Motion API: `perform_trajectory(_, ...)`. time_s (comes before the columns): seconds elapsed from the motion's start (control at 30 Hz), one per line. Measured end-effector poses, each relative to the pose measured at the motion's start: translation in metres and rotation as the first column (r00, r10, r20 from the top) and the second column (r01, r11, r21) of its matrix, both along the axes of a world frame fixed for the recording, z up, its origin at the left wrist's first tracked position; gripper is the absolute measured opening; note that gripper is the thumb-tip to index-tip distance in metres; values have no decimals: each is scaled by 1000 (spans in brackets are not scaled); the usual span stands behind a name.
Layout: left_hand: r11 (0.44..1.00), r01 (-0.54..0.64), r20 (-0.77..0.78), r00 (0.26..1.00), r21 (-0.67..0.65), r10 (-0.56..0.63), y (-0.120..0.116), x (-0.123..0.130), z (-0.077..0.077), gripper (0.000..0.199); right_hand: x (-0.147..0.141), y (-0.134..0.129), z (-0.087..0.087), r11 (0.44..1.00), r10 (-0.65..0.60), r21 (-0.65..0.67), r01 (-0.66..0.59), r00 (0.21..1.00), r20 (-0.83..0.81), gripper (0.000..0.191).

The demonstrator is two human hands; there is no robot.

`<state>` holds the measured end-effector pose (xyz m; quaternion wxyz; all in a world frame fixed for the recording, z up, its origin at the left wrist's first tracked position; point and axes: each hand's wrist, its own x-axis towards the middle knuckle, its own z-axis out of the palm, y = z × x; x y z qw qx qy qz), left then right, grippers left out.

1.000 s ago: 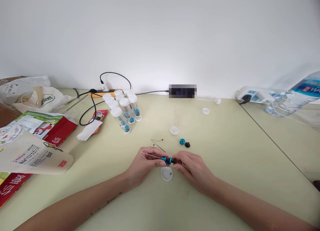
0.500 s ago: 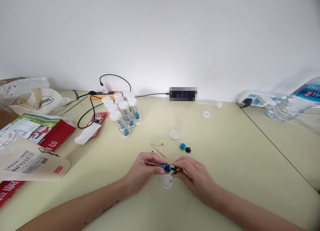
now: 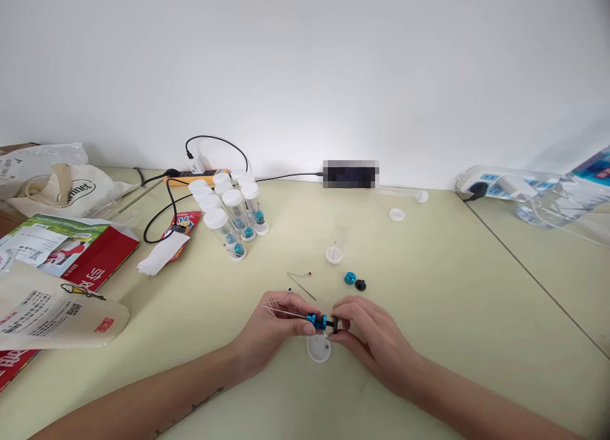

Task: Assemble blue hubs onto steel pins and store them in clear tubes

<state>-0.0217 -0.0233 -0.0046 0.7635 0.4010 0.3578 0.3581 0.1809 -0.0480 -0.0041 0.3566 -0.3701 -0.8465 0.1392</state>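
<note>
Left hand (image 3: pixel 271 322); bent silver wire (image 3: pixel 290 313), likely springy; shiny blue metal-looking cylindrical fitting (image 3: pixel 316 322), near side, centre, pinched by that hand, probably light, rigid, slippery, best gripped round its body; black disc-ended stem (image 3: pixel 334 325); right hand (image 3: pixel 369 329), fingertips closed on the disc

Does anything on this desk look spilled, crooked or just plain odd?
Nothing looks spilled. The dark rectangular thing by the wall is oddly blocky, as if blurred out in the picture. The water bottle at far right appears to lean, though lens stretch may explain that.
</note>
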Motion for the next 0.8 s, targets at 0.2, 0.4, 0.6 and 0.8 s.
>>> perform_trajectory(0.2, 1000, 8, -9, 1000, -8, -8, 0, 0, 0, 17, 0, 0, -6, 996, 5, 89, 1, 998, -59, 7)
perform_trajectory(0.4, 1000, 8, 1, 1000, 2, -8, 0, 0, 0, 17, 1, 1, -4, 999, 30, 42, -27, 997, -72, 4)
perform_trajectory(0.6, 1000, 23, -4, 1000, 8, -23, -1, 0, 0, 18, 2, 0, -2, 998, 43, -37, -44, 999, -23, 29)
perform_trajectory(0.8, 999, 28, -3, 1000, 19, -27, 1, 0, 0, 16, 3, 0, -5, 996, 51, -76, -50, 999, 12, 30)
